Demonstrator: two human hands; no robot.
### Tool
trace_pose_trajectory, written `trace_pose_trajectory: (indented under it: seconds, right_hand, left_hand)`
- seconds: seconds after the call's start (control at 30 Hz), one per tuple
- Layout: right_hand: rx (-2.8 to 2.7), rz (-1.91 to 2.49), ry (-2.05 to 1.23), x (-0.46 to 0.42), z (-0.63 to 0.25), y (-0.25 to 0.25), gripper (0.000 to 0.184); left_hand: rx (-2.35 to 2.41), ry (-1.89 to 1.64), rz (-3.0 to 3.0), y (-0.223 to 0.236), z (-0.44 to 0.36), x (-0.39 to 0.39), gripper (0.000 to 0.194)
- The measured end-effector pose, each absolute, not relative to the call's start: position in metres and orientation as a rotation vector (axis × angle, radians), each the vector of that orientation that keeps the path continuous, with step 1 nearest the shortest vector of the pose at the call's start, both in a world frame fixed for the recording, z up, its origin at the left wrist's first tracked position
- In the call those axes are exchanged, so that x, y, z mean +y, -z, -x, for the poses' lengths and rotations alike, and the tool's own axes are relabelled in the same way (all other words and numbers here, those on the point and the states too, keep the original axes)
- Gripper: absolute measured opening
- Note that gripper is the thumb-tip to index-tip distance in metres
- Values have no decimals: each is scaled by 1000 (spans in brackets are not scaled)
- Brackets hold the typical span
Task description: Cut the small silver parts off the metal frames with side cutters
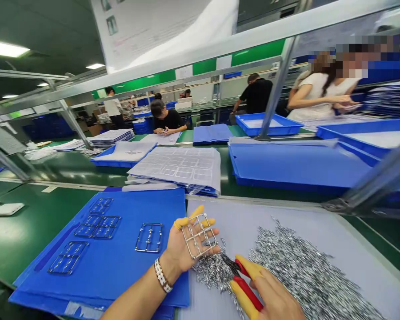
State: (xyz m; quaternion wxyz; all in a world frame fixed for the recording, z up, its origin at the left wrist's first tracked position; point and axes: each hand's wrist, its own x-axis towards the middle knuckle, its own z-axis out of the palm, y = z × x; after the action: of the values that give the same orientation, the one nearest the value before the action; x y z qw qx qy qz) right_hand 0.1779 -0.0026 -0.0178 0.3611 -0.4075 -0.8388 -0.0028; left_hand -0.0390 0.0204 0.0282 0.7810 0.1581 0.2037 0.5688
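Observation:
My left hand (177,252), palm up with yellow finger covers, holds a square silver frame (199,235) with small parts joined inside it. The thumb rests at the frame's upper left corner. A pair of red-handled cutting pliers (246,284) is gripped in my right hand (270,291), which also wears yellow covers. Its dark jaws point up and left, just below and right of the frame, over a small heap of loose silver pieces (215,271). Left of my left hand, a similar frame (149,237) lies on a blue sheet (126,275).
Several more frames (98,226) lie farther left on the blue sheet. To the right, a large pile of silver pieces (296,262) spreads over a white surface. Behind are stacked sheets (183,164), blue trays (286,164) and a slanting metal post (380,173). People work at the benches beyond.

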Motion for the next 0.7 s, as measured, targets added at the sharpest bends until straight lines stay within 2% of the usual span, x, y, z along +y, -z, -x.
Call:
trace_pose_trajectory:
  seconds: [0.2, 0.57, 0.7]
  right_hand:
    - [-2235, 1268, -89, -7, -159, -5, 30]
    - [-2323, 1450, -222, 4, -134, -10, 24]
    - [-2337, 1458, -243, 4, -135, -15, 28]
  left_hand:
    - [587, -1118, -284, -1, 1, 16, 55]
    - [715, -1196, -346, 3, 0, 15, 58]
    - [758, -1199, -388, 6, 1, 14, 58]
